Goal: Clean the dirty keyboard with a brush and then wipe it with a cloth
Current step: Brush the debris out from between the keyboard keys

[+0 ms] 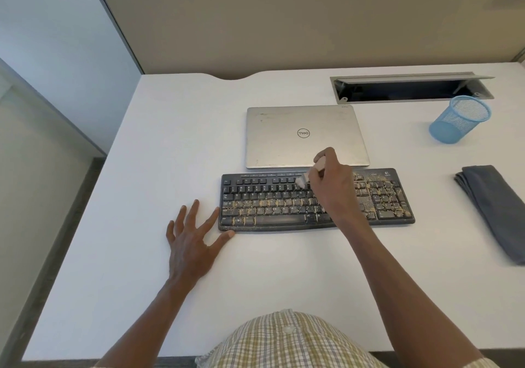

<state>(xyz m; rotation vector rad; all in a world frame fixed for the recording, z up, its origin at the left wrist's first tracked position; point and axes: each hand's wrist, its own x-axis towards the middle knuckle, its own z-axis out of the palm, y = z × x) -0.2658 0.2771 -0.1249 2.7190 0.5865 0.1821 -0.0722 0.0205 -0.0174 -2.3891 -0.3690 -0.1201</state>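
Desk (142,282) white, beige partition (284,26) behind

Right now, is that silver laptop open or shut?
Shut. The Dell laptop lies flat on the white desk behind the keyboard, lid down, its logo facing up; no screen or keys show.

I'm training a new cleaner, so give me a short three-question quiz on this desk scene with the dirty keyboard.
1. True or false: the folded dark grey cloth lies on top of the black dusty keyboard.
2. Which of the two hands holds the small wooden-handled brush: A) left hand, B) right hand?
3. Fill in: the closed silver laptop lies directly ____ the keyboard.

Key: 1 false, the cloth lies on the white desk, right of the keyboard. 2 B; the left hand rests flat at the keyboard's left end. 3 behind.
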